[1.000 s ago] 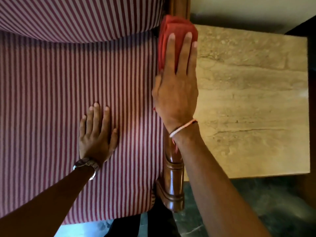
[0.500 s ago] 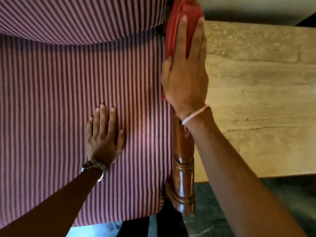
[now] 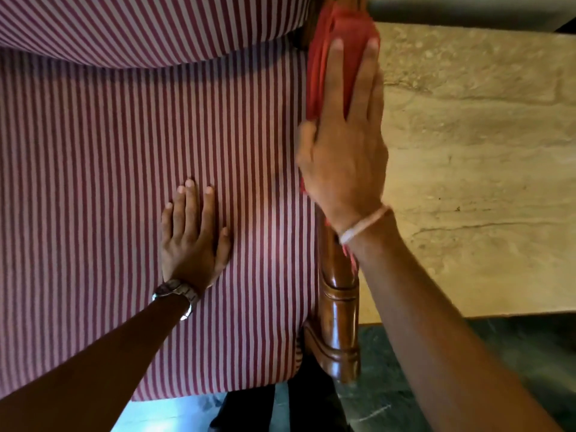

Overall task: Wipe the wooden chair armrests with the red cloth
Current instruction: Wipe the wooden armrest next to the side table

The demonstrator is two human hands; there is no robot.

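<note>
A person's left hand (image 3: 193, 241) lies flat, fingers spread, on a striped seat cushion (image 3: 93, 182), a wristwatch (image 3: 177, 293) at the wrist. To its right, the right hand (image 3: 343, 151) presses flat, fingers extended, on the red cloth (image 3: 327, 57), which covers the far end of the wooden armrest (image 3: 338, 322) under and beyond the fingertips. A stone-topped table (image 3: 483, 151) stands farther right.

The armrest (image 3: 338, 310) lies bare nearward of the right hand (image 3: 344, 157); ahead, the backrest (image 3: 140, 23) closes in, table (image 3: 483, 151) just beside
</note>
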